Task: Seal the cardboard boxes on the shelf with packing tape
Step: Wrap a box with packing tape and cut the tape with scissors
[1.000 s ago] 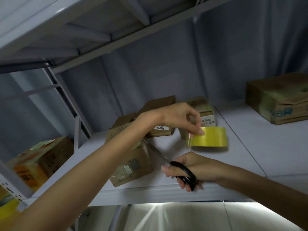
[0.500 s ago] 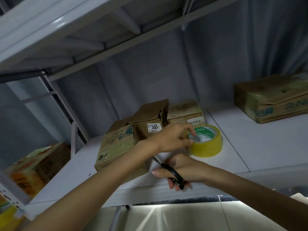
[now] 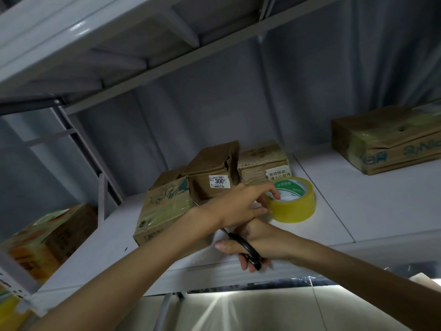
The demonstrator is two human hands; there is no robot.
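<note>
A yellow roll of packing tape (image 3: 294, 204) lies flat on the white shelf (image 3: 358, 211). My left hand (image 3: 241, 206) reaches over my right and pinches the roll's left rim, a finger inside its core. Below it, my right hand (image 3: 257, 244) grips black-handled scissors (image 3: 245, 249) near the shelf's front edge. Just left of my hands sits a taped cardboard box (image 3: 164, 209). Behind it stand a box with a "300" label (image 3: 212, 173) and a box with a white sticker (image 3: 262, 163).
A larger taped box (image 3: 386, 137) sits at the far right of the shelf. An orange-printed box (image 3: 47, 237) stands in the left bay, beyond the metal upright (image 3: 102, 194). The upper shelf (image 3: 119, 51) hangs overhead. A pale floor shows below.
My left hand brought the tape roll down from mid-air and laid it flat on the shelf. My right hand with the scissors stayed in place.
</note>
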